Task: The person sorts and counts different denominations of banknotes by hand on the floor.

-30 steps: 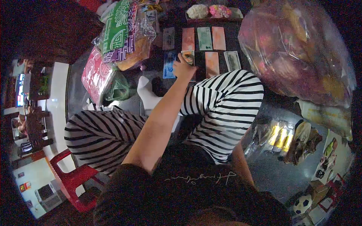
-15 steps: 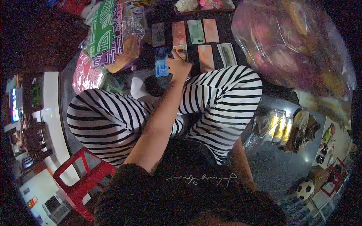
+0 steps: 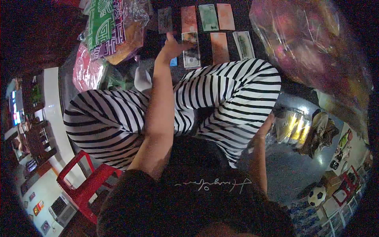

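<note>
My left hand point(image 3: 173, 49) reaches forward over a blue banknote point(image 3: 173, 62), its fingers apart and covering most of the note. To its right lies a grey-white banknote point(image 3: 192, 59), with the thumb side of the hand overlapping its left edge. An orange note point(image 3: 219, 49) and a pale green-grey note point(image 3: 244, 45) continue that near row. Behind them are a dark grey note point(image 3: 165, 20), a red note point(image 3: 188, 19), a green note point(image 3: 208, 17) and another orange note point(image 3: 226, 16). My right hand point(image 3: 268, 123) is beside my right knee, its fingers mostly hidden.
Clear-wrapped packages with green and purple print point(image 3: 104, 29) and pink print point(image 3: 89, 71) lie at left. A large plastic-wrapped bundle point(image 3: 304, 43) fills the right. A red plastic chair point(image 3: 85, 177), yellow items in clear plastic point(image 3: 295, 130) and a football point(image 3: 316, 196) sit around me.
My left hand has moved left from the grey-white note onto the blue note, uncovering more of the former. My right hand has come into view beside the knee. The view has shifted slightly.
</note>
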`<action>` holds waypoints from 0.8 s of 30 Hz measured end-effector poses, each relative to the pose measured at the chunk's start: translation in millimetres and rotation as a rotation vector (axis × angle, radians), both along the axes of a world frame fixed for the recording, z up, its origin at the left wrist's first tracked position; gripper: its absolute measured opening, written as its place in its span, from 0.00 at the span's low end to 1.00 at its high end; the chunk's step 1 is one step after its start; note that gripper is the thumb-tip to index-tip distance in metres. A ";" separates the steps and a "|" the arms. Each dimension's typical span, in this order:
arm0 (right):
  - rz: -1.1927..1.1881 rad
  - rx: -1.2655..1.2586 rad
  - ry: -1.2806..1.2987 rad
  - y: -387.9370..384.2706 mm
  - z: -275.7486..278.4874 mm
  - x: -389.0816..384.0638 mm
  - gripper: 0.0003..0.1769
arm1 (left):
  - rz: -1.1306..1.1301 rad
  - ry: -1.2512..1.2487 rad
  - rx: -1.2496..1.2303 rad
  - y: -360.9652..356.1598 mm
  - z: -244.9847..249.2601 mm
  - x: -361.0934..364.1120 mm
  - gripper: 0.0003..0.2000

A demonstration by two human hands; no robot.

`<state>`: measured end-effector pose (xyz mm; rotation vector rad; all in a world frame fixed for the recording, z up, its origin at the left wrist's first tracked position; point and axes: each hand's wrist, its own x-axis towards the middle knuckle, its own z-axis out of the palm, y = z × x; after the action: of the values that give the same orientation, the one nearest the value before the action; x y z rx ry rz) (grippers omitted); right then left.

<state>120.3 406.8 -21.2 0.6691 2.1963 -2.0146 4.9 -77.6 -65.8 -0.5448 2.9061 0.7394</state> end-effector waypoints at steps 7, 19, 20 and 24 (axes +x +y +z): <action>0.075 0.414 0.339 -49.5 109.8 -36.0 0.15 | 0.116 0.287 0.558 20.7 31.1 2.3 0.22; 0.822 0.639 0.039 -288.8 58.5 -172.2 0.34 | 0.593 0.275 1.054 26.0 37.1 25.5 0.15; 0.860 0.745 -0.028 -300.6 41.6 -175.8 0.37 | 0.587 0.290 1.052 23.7 32.2 24.8 0.15; 0.960 0.453 -0.155 -295.0 40.7 -182.9 0.41 | 0.565 0.373 0.879 25.4 12.7 35.7 0.16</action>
<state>-62.6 111.8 19.5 -0.2140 2.2248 -0.9746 40.6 -52.2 -53.1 -1.1748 2.2779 2.2047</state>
